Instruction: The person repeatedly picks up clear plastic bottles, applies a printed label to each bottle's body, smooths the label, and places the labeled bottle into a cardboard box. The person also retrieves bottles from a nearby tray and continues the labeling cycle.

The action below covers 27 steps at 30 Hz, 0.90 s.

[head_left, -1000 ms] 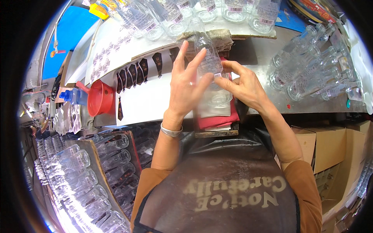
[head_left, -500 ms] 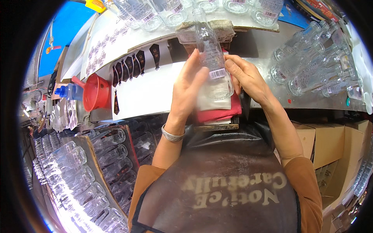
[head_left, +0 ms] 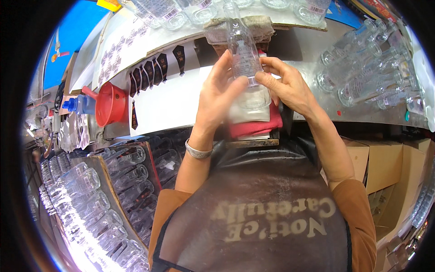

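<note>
A clear glass bottle (head_left: 244, 50) lies with its neck pointing away from me, across a rolled greyish cloth (head_left: 259, 27). Its base is toward me, over a folded white and pink cloth (head_left: 257, 128). My left hand (head_left: 213, 97) holds the bottle's left side; its thumb, slightly blurred, reaches over the printed label near the base. On the other side, my right hand (head_left: 292, 88) grips the bottle, with the thumb pressed on the label and the fingers curled at the side. Left of the hands, a white sheet (head_left: 170, 106) carries several dark tie-shaped labels (head_left: 159, 68).
A red scoop (head_left: 110, 104) and a blue-capped bottle (head_left: 84, 104) stand at the left. More glass bottles (head_left: 165, 16) stand on the far board; others lie on the metal table (head_left: 308, 59) at right. Trays of bottles (head_left: 97, 204) fill the lower left; cardboard boxes (head_left: 385, 167) sit lower right.
The bottle has shifted slightly away from me. Both thumbs have moved in over its label, partly covering the barcode.
</note>
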Motion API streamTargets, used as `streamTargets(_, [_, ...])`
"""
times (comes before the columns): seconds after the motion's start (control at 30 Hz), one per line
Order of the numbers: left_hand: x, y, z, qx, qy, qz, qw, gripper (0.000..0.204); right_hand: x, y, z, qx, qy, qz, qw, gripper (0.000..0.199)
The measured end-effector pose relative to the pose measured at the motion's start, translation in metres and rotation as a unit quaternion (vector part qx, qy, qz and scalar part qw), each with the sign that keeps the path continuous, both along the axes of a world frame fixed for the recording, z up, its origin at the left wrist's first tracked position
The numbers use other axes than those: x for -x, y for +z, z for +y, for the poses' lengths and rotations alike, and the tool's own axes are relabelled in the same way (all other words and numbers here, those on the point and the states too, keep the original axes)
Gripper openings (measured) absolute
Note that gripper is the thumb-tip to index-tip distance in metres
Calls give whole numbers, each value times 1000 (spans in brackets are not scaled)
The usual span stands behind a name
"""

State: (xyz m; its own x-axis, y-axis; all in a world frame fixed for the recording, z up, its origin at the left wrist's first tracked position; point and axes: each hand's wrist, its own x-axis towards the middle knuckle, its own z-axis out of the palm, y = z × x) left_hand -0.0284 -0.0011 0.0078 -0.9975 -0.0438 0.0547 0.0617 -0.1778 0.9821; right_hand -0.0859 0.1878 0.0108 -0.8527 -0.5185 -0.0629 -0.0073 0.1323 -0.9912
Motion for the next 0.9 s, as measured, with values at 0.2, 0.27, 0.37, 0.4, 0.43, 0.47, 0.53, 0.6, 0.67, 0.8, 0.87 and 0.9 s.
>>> streamTargets(0.2, [2,-2,-2,-14,33,-45,998,54,4,5,4,-18,1,-52,998,59])
streamTargets(0.27, [2,-4,-4,-43,19,-43,998,54,1,3,1,-3,-1,-26,1000,52])
streamTargets(0.37, [2,-6,-8,-61,4,-44,997,52,-1,2,0,-2,-6,-1,1000,49])
streamTargets(0.4, [2,-6,-9,-63,0,-45,997,51,-1,2,0,0,-7,-5,1000,49])
streamTargets(0.43, [1,-5,-9,-74,2,-54,996,51,-1,2,0,2,-8,-9,1000,49])
streamTargets(0.47, [1,-4,-9,-86,3,-62,994,50,-1,3,0,8,-7,-23,1000,50])
streamTargets(0.53, [0,-2,-8,-100,8,-71,992,50,-1,6,1,12,-6,-47,999,50])
streamTargets(0.6, [-2,2,-4,-106,14,-71,992,50,-1,10,3,9,-4,-68,998,52])
streamTargets(0.67, [-3,7,-1,-96,12,-71,993,49,-2,12,3,4,-5,-63,998,52])
streamTargets(0.8, [-3,12,2,-87,4,-68,994,51,-2,15,4,-6,-1,-42,999,53])
streamTargets(0.87, [-3,10,2,-73,10,-62,995,53,1,12,3,-5,-5,-31,1000,54])
streamTargets(0.9, [-3,9,2,-65,13,-58,996,54,1,10,3,-4,-7,-25,1000,54])
